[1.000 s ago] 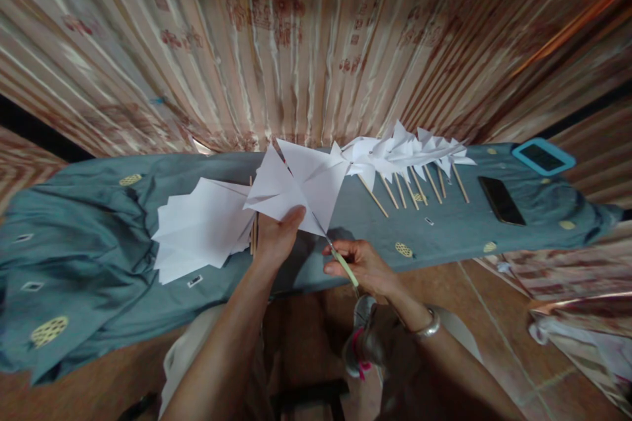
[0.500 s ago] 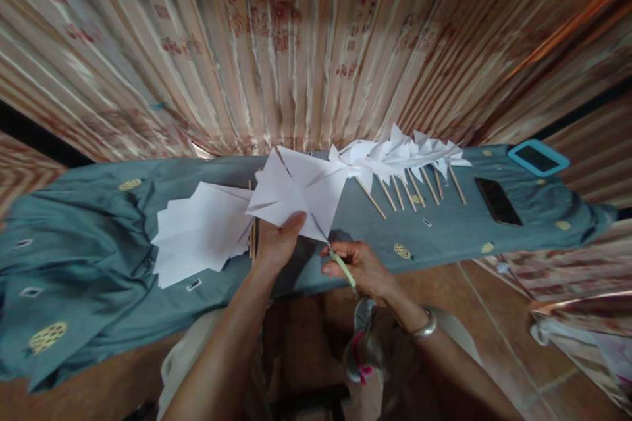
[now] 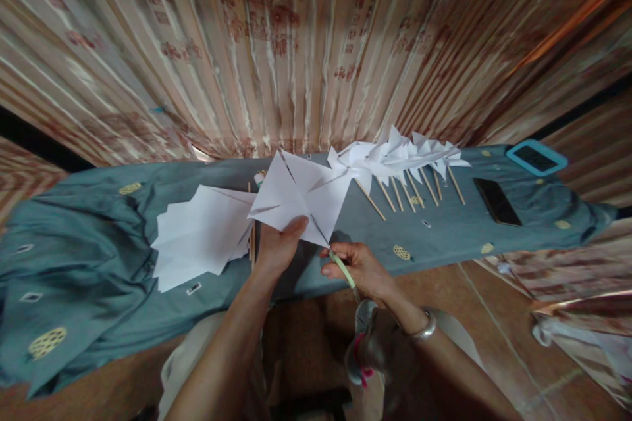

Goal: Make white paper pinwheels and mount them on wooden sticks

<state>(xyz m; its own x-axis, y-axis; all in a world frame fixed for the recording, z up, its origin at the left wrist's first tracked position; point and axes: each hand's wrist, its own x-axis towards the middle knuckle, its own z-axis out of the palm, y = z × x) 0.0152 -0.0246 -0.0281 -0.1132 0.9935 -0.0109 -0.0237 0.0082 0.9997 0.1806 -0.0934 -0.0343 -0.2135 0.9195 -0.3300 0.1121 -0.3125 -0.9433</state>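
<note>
A square white sheet of paper (image 3: pixel 305 191), with slits running in from its corners, is pinched in my left hand (image 3: pixel 284 240), thumb on top. My right hand (image 3: pixel 363 270) is closed around scissors (image 3: pixel 343 268) with a pale green handle. Their tip meets the sheet's near right corner, where a dark line runs inward; the blades are mostly hidden. Left of the hands lies a fanned stack of white paper sheets (image 3: pixel 197 237), with thin wooden sticks (image 3: pixel 253 240) beside it.
Several white paper pinwheels (image 3: pixel 395 156) on wooden sticks lie in a row at the back right. A dark phone (image 3: pixel 496 202) and a blue-framed device (image 3: pixel 537 156) lie further right. Green cloth (image 3: pixel 316 274) covers the narrow table; a patterned curtain (image 3: pixel 306 46) hangs behind.
The held sheet has shifted slightly down and right, and it looks flatter. Both hands keep their grip in nearly the same place.
</note>
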